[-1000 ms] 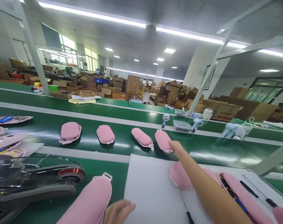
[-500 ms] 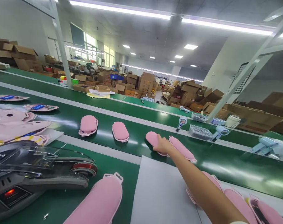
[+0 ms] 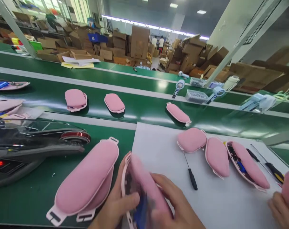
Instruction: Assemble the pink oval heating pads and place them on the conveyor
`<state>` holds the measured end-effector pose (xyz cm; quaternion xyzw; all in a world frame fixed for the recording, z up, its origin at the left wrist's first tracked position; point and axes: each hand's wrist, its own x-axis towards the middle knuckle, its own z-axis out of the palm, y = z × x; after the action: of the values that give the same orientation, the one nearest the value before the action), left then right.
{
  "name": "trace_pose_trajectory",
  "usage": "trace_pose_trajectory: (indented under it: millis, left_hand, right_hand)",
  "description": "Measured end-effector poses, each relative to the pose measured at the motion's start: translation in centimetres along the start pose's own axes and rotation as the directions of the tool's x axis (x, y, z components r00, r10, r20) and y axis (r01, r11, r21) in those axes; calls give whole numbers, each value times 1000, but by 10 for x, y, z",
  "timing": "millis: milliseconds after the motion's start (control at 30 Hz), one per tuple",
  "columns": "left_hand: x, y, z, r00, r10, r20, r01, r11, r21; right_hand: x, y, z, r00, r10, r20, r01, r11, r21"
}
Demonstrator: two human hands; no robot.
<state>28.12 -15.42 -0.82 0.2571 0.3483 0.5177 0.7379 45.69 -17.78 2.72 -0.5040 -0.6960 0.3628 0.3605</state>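
Observation:
In front of me, both my hands hold a pink padded oval pod (image 3: 143, 178) tilted up on its side. Its two halves stand partly apart, showing dark parts and a blue block inside. My left hand (image 3: 119, 200) grips the pale rim, thumb across the opening. My right hand (image 3: 176, 198) wraps round the padded half; motion blurs its lower fingers. Left of them, two pink pods (image 3: 87, 178) with slotted end loops lie stacked on the green table. On the white sheet (image 3: 158, 149) to the right is a black-handled screwdriver (image 3: 192, 178).
Several pods (image 3: 217, 156) and more screwdrivers (image 3: 274, 171) lie on the sheet's right. Another person's hand (image 3: 279, 206) holds a pink piece at the right edge. A dark machine (image 3: 46, 146) stands left. Pods sit along the green belt (image 3: 144, 109); small handheld fans (image 3: 179, 87) stand beyond.
The view has tilted down. The pod a hand gripped on the belt has gone from there, and that arm is withdrawn. Both my hands now hold a partly opened pod close to me.

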Motion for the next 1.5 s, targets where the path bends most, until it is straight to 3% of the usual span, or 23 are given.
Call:
trace_pose_trajectory:
  millis: [67, 133, 233, 300, 467, 633, 800, 900, 1133, 1333, 1400, 1500]
  left_hand:
    - [-3, 8, 12, 990, -120, 80, 130, 983, -129]
    - [0, 13, 19, 967, -210, 142, 234, 956, -175]
    - [6, 14, 19, 951, -255, 174, 281, 949, -141]
    - [9, 11, 14, 946, -271, 179, 295, 947, -125]
    - [9, 5, 11, 915, -363, 177, 392, 903, -176]
    - [14, 4, 20, 900, -356, 252, 406, 894, -189]
    - [17, 7, 25, 913, -325, 245, 373, 909, -184]
    - [16, 8, 24, 918, -319, 235, 367, 910, -195]
    - [14, 10, 19, 914, -337, 226, 383, 901, -205]
    - [14, 9, 22, 950, -259, 174, 292, 936, -196]
    - [15, 8, 23, 951, -255, 176, 288, 938, -192]
    - [15, 6, 22, 944, -277, 182, 311, 928, -204]
  right_hand:
    - [-6, 14, -6, 982, 179, -55, -176, 983, 53]
    - [-8, 30, -12, 959, 263, -108, -269, 962, -40]
    - [-9, 47, -15, 951, 148, -270, -220, 941, -259]
    - [-9, 51, -16, 951, 18, -308, -135, 922, -362]
    - [0, 36, -22, 982, -174, -74, 140, 932, -333]
    - [19, 20, -21, 902, -422, 89, 411, 781, -471]
    - [35, 24, -19, 852, -458, 254, 524, 754, -397]
    - [43, 29, -22, 862, -429, 269, 499, 812, -304]
    - [52, 25, -16, 927, -371, 59, 364, 848, -385]
    - [53, 19, -14, 911, -410, -45, 381, 877, -292]
    - [54, 15, -14, 949, -295, -113, 268, 941, -204]
    - [57, 11, -14, 984, -22, -176, 13, 999, -52]
